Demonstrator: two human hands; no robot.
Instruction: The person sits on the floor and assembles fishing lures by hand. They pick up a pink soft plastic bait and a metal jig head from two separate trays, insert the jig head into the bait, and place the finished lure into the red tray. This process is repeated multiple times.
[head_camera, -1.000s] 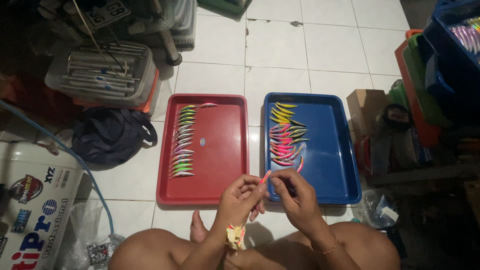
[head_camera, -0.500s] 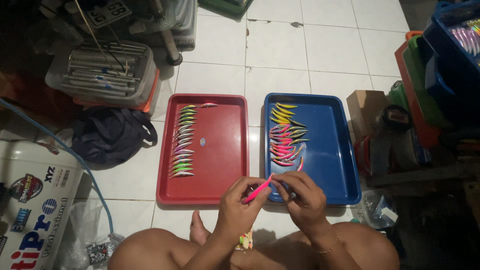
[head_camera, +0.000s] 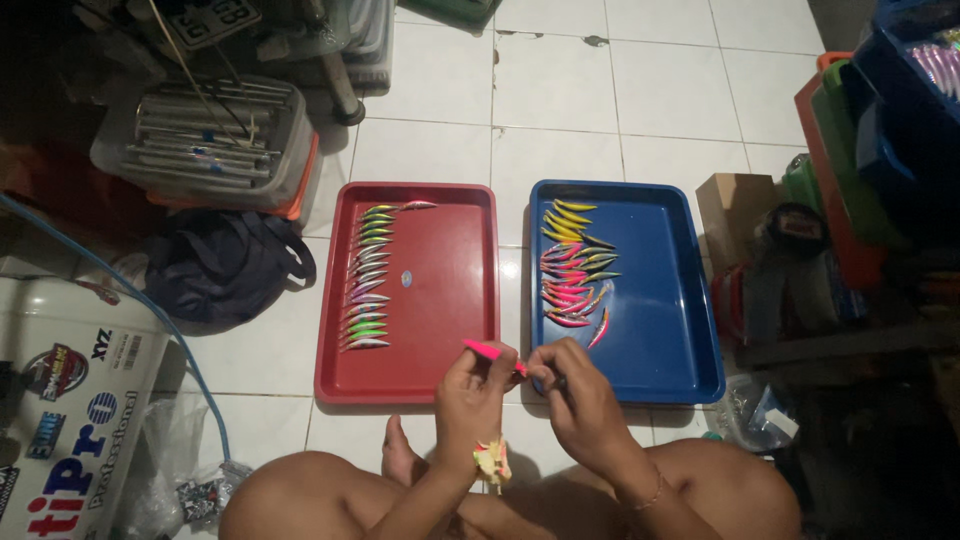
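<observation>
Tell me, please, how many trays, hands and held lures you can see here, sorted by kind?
Trays: 2, a red tray and a blue tray
Hands: 2, left hand, right hand
Held pink lure: 1
Total: 5

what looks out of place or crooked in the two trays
In the blue tray, one lure lies slanted at the bottom of the stack, while the others lie roughly level. In the red tray, the top lure sits offset to the right of its neat column. Nothing looks spilled or broken.
</observation>
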